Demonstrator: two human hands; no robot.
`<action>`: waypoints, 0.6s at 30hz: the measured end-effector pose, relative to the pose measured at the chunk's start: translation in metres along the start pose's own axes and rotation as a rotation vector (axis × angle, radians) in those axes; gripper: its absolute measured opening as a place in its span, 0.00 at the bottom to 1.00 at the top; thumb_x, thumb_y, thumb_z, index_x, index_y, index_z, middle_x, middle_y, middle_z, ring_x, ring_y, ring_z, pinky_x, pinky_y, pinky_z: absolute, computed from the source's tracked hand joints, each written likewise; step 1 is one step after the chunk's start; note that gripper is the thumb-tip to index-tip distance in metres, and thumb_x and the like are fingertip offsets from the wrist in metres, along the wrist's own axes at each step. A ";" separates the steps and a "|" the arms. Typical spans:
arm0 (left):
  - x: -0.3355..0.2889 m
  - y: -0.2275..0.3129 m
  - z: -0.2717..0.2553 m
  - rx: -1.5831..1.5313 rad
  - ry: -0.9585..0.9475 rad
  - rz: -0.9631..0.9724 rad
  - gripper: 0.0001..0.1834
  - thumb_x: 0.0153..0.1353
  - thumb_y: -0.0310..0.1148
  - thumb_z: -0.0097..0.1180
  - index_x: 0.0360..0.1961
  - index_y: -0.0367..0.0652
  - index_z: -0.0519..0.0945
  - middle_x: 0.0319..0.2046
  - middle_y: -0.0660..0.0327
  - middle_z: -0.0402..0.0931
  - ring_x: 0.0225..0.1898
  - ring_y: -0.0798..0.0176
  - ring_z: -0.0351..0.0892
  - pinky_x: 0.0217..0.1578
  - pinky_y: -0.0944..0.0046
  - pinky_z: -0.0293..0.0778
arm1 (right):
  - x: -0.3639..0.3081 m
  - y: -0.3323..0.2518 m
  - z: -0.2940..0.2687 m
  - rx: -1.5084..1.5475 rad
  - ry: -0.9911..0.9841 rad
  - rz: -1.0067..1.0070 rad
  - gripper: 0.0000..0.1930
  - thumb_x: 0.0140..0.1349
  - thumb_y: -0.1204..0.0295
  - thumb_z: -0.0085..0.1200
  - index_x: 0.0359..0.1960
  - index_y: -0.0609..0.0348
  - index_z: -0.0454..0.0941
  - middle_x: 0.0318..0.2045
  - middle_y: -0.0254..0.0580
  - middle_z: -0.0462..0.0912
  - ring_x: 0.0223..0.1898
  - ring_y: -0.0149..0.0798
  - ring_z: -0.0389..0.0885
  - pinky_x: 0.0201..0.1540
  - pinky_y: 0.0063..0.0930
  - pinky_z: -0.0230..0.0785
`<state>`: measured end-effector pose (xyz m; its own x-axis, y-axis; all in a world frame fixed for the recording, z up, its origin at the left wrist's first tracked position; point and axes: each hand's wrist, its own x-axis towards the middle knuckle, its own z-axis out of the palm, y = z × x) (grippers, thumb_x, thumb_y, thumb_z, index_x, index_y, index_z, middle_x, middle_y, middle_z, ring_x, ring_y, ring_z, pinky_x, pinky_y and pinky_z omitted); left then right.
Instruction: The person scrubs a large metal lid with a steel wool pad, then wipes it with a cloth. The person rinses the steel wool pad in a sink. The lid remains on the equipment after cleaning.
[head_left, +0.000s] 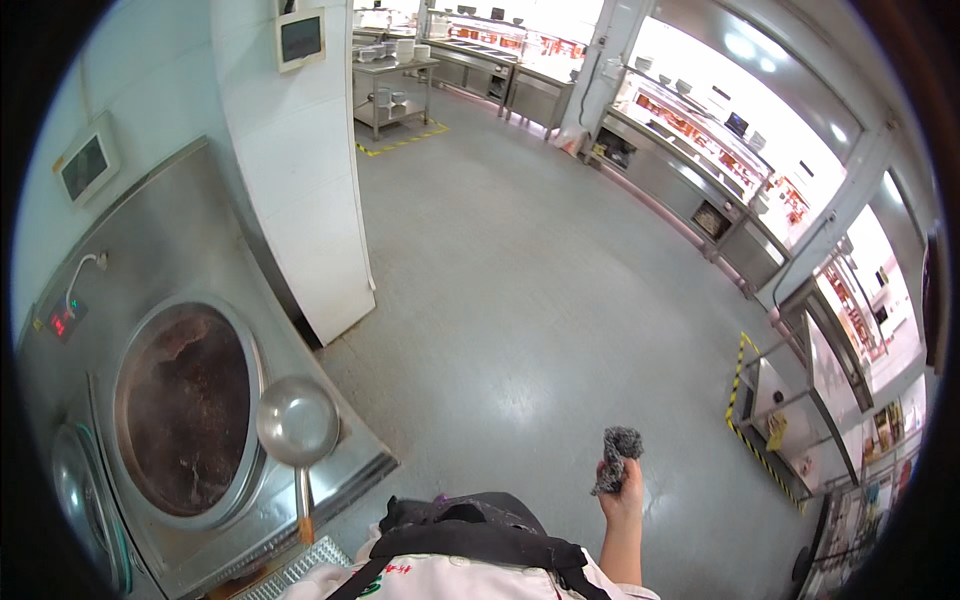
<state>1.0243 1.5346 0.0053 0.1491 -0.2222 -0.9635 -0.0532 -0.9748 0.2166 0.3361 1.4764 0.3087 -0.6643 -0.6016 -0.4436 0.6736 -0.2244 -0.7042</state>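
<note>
My right hand [625,491] is out in front of my body on the right, over the floor. Its fingers close around a crumpled, speckled grey rag [621,447], which bulges out above and to the left of the fist. My left hand does not show. To the left, a large round pot [254,395] set into a steel stove holds dark brown liquid [185,410]. Beside its right rim lies a steel ladle [298,420], its wooden-tipped handle pointing toward me.
The steel stove top [235,270] ends at a corner near a white pillar [285,150]. A round metal lid [80,490] leans at far left. Steel counters [680,165] line the far right. A low shelf [800,390] stands inside yellow-black floor tape [735,385]. Grey floor [500,270] lies between.
</note>
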 end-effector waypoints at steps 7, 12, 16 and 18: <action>0.023 0.207 0.149 -0.140 0.030 0.133 0.08 0.69 0.33 0.59 0.46 0.45 0.85 0.35 0.60 0.85 0.34 0.64 0.84 0.31 0.59 0.78 | 0.232 -0.029 0.129 -0.272 -0.085 -0.090 0.18 0.69 0.79 0.46 0.58 0.50 0.78 0.51 0.35 0.86 0.45 0.36 0.85 0.45 0.44 0.83; 0.020 0.345 0.256 -0.256 0.043 0.135 0.08 0.69 0.34 0.59 0.45 0.45 0.84 0.34 0.60 0.84 0.34 0.64 0.84 0.31 0.59 0.78 | 0.430 -0.017 0.269 -0.372 -0.334 -0.086 0.15 0.69 0.83 0.45 0.53 0.57 0.79 0.46 0.40 0.87 0.41 0.37 0.87 0.42 0.38 0.85; 0.031 0.442 0.301 -0.380 0.086 0.104 0.07 0.69 0.34 0.59 0.44 0.45 0.84 0.33 0.61 0.84 0.33 0.63 0.84 0.30 0.59 0.78 | 0.546 0.039 0.436 -0.453 -0.599 -0.003 0.11 0.72 0.82 0.48 0.52 0.60 0.78 0.44 0.41 0.86 0.39 0.37 0.87 0.40 0.35 0.84; 0.047 0.494 0.323 -0.423 0.095 0.073 0.07 0.69 0.34 0.59 0.43 0.45 0.84 0.33 0.61 0.84 0.33 0.63 0.83 0.30 0.60 0.77 | 0.592 0.063 0.512 -0.471 -0.704 0.063 0.10 0.73 0.81 0.48 0.51 0.61 0.79 0.43 0.42 0.86 0.39 0.38 0.86 0.40 0.35 0.84</action>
<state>0.6863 1.0486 0.0165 0.2515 -0.2723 -0.9288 0.3392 -0.8739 0.3481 0.1509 0.7141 0.2855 -0.1687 -0.9740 -0.1511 0.3934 0.0740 -0.9164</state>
